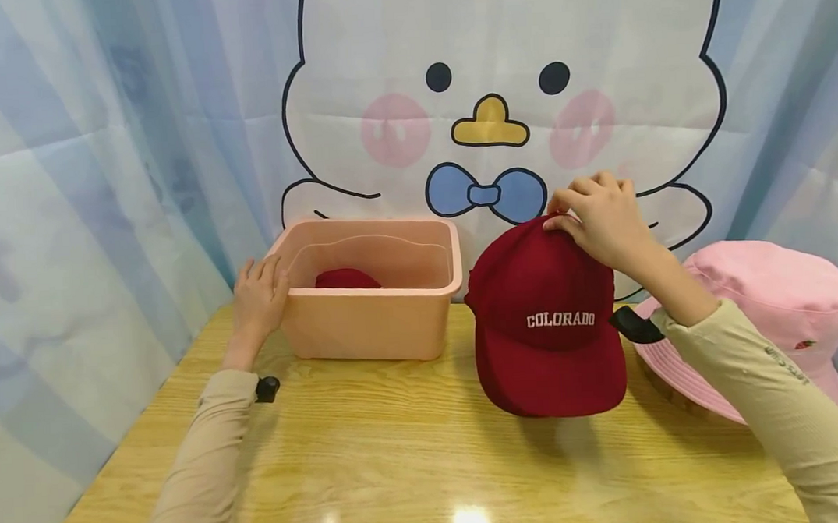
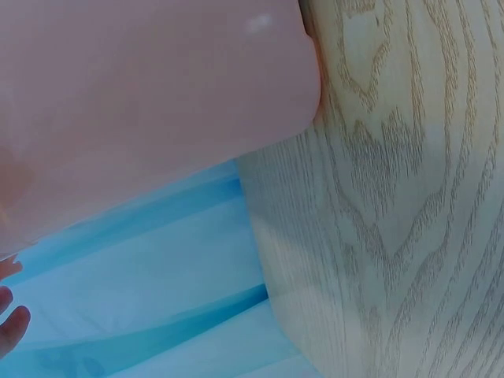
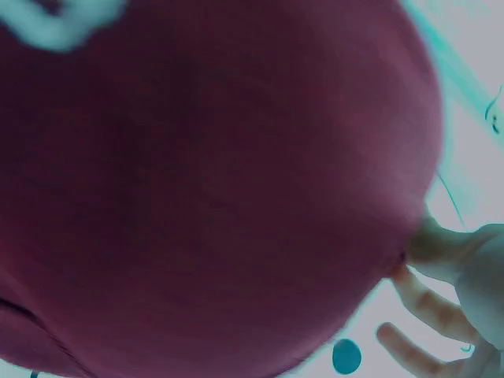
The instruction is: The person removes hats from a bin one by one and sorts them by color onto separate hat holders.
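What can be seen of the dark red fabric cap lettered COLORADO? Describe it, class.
The dark red fabric cap has a rounded crown and curved brim, with white capitals reading COLORADO across its front. It is held brim downward, front facing the head camera, its top pinched by the right hand. In the head view it appears between the peach rectangular plastic bin and the pink fabric bucket hat. It seems raised above the yellowish wood-grain table.

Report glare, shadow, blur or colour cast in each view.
Head: white glare on the yellow wooden table, shadow beneath the dark red fabric cap; left wrist: bluish cast, pale glint on the peach plastic bin; right wrist: cap's white lettering blurred, printed fabric backdrop washed-out.
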### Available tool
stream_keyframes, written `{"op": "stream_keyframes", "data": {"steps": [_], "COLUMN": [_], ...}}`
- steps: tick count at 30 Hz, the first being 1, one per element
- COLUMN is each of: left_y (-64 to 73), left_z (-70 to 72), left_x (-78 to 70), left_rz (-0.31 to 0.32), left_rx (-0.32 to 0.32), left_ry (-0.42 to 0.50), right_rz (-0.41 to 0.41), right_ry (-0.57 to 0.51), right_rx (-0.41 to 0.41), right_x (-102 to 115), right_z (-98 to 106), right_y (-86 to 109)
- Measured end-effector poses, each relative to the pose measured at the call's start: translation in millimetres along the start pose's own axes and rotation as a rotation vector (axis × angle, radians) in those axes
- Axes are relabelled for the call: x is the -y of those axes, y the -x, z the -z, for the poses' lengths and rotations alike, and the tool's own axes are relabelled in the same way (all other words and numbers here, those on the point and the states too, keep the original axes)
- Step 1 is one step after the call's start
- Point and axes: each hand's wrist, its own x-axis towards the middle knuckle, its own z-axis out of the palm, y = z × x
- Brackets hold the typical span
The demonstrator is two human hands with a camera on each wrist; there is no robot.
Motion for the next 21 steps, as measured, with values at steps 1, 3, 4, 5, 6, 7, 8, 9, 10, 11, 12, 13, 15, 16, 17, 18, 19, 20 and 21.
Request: {"op": "stream_keyframes", "data": {"steps": [1, 3, 4, 5, 6, 7, 8, 9, 10, 11, 12, 13, 15, 16, 17, 18, 19, 20, 21], "left_y": [0.1, 0.3, 0.3, 0.4, 0.6, 0.6, 0.7, 0.7, 0.6, 0.5, 0.4, 0.3, 0.0, -0.1, -0.1, 0.0, 0.1, 0.4, 0.7], "left_z": [-0.4, -0.9, -0.9, -1.0, -0.9, -0.7, -0.5, -0.3, -0.1, 0.1, 0.3, 0.4, 0.7, 0.8, 0.9, 1.0, 1.1, 1.3, 1.6], "left_x": [0.4, 0.6, 0.5, 0.6, 0.6, 0.2, -0.2, -0.3, -0.4, -0.4, -0.4, -0.3, -0.1, 0.0, 0.0, 0.1, 0.0, 0.0, -0.2], "left_rz": [0.0, 0.001, 0.002, 0.004, 0.006, 0.007, 0.009, 0.011, 0.011, 0.012, 0.013, 0.011, 0.01, 0.008, 0.008, 0.008, 0.006, 0.007, 0.007], "left_rx": [0.0, 0.0, -0.001, -0.002, -0.002, -0.001, -0.001, -0.001, -0.001, -0.001, -0.001, -0.003, -0.005, -0.004, -0.003, 0.0, 0.002, 0.006, 0.009], "left_ry": [0.0, 0.0, 0.001, 0.004, 0.006, 0.009, 0.009, 0.008, 0.008, 0.007, 0.006, 0.005, 0.002, 0.002, 0.002, 0.003, 0.003, 0.005, 0.011], "right_rz": [-0.012, -0.029, -0.033, -0.031, -0.027, -0.023, -0.017, -0.01, 0.001, 0.011, 0.021, 0.033, 0.05, 0.051, 0.045, 0.034, 0.018, -0.001, -0.017], "right_ry": [0.0, -0.009, -0.003, 0.002, 0.0, 0.001, 0.0, -0.003, -0.011, -0.028, -0.04, -0.049, -0.075, -0.086, -0.096, -0.106, -0.121, -0.134, -0.146], "right_rx": [-0.027, -0.06, -0.059, -0.051, -0.029, 0.003, 0.043, 0.09, 0.137, 0.175, 0.204, 0.223, 0.229, 0.216, 0.199, 0.182, 0.168, 0.151, 0.135], "right_x": [-1, -2, -2, -3, -3, -2, -2, -2, -1, 0, 1, 1, 2, 2, 1, 0, -1, -3, -4], "right_z": [0, -2, -3, -5, -6, -8, -9, -10, -10, -11, -11, -11, -10, -9, -9, -8, -7, -7, -6], "right_y": [-1.4, -1.9, -1.0, 0.5, 2.5, 5.3, 8.5, 11.9, 15.4, 18.7, 22.1, 25.3, 31.2, 34.0, 37.0, 40.2, 44.0, 48.4, 53.2]}}
